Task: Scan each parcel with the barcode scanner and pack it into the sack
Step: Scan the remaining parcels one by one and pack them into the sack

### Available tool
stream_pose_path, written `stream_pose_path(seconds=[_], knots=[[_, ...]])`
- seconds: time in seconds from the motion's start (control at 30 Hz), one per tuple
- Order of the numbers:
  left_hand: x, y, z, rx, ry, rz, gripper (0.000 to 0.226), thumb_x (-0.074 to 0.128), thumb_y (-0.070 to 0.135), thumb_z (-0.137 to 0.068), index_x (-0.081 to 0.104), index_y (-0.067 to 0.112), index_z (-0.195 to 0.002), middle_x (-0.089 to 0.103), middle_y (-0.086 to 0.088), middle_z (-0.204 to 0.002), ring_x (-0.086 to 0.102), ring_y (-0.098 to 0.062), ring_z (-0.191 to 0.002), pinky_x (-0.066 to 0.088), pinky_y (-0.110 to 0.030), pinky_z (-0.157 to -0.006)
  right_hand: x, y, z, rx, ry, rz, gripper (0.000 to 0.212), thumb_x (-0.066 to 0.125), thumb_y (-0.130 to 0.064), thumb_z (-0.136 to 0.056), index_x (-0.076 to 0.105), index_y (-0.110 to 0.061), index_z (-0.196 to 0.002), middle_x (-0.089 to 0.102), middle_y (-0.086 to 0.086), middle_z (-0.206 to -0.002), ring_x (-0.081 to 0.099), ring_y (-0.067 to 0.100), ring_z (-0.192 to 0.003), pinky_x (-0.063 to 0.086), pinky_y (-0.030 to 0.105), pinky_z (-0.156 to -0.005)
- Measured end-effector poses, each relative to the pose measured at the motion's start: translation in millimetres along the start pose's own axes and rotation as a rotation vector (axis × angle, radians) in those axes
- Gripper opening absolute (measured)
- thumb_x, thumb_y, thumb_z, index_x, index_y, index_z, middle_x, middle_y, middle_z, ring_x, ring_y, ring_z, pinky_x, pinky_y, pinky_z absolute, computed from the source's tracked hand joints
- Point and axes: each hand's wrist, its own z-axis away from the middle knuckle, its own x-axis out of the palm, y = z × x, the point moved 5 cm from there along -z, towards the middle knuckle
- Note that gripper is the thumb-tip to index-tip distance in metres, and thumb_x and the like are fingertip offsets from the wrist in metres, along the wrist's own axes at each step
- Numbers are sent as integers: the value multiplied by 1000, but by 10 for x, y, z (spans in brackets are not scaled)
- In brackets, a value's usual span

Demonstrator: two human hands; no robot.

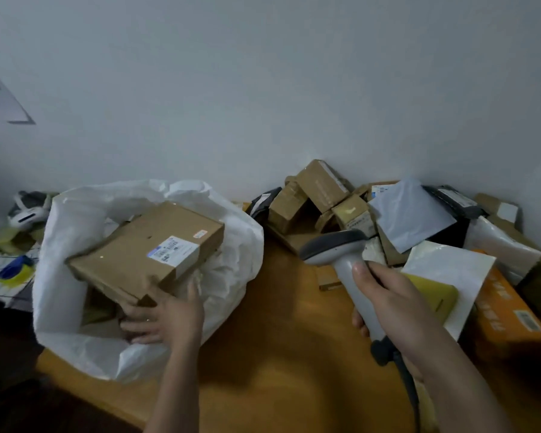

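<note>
My left hand grips the near corner of a flat cardboard parcel: thumb up along its near edge, fingers curled underneath. The parcel sits tilted in the open mouth of the white sack, which stands on the wooden table directly ahead of that hand. A white shipping label wraps over the parcel's right edge, just beyond my thumb; a small orange sticker lies farther back on the top face. More brown cardboard shows inside the sack beneath the parcel; I cannot tell how many items.

My right hand is wrapped around the grey handle of the barcode scanner, thumb lying up the handle toward the dark head. The head points left, toward the sack and my left hand. A dark cable leaves the handle's base and runs down beside my forearm.

Beyond and right of the right hand: a heap of unpacked parcels against the wall, brown boxes stacked loosely, a grey poly mailer leaning on them, a white mailer just past my knuckles overlapping a yellow packet, and an orange box at the far right.

Left of the sack, well apart from my left hand: a white-and-dark device, blurred, and some blue and yellow items I cannot identify.
</note>
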Motion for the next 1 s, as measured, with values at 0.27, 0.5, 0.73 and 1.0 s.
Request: stream_pose_path(seconds=[0.27, 0.5, 0.73, 1.0], knots=[[131, 297, -721, 710, -111, -676, 63, 41, 59, -95, 18, 45, -152, 1, 1, -165, -7, -39, -149, -15, -68, -108, 579, -82, -208, 23, 44, -14, 29, 45, -42, -100, 64, -20, -94, 61, 6, -58, 57, 9, -45, 43, 19, -44], [9, 279, -1374, 508, -181, -712, 43, 41, 35, -99, 43, 39, -142, 34, -11, -146, 24, -42, -138, 16, -63, -114, 1087, -35, -404, 53, 46, -6, 32, 42, -47, -99, 63, -24, -95, 61, 1, -52, 58, 10, -48, 44, 20, -47], [89, 357, -1425, 514, -271, -719, 31, 50, 33, -95, 65, 21, -119, 37, -12, -123, 37, -36, -116, 33, -48, -100, 1306, -72, -499, 84, 100, -38, 31, 44, -46, -100, 64, -23, -96, 60, 0, -52, 57, 10, -47, 44, 19, -45], [443, 992, -1074, 790, -259, -370, 27, 55, 24, -96, 66, 5, -110, 43, -16, -119, 42, -34, -108, 33, -42, -92, 951, -112, -601, 72, 335, -153, 29, 47, -45, -100, 65, -24, -92, 61, 4, -52, 56, 14, -44, 43, 29, -44]])
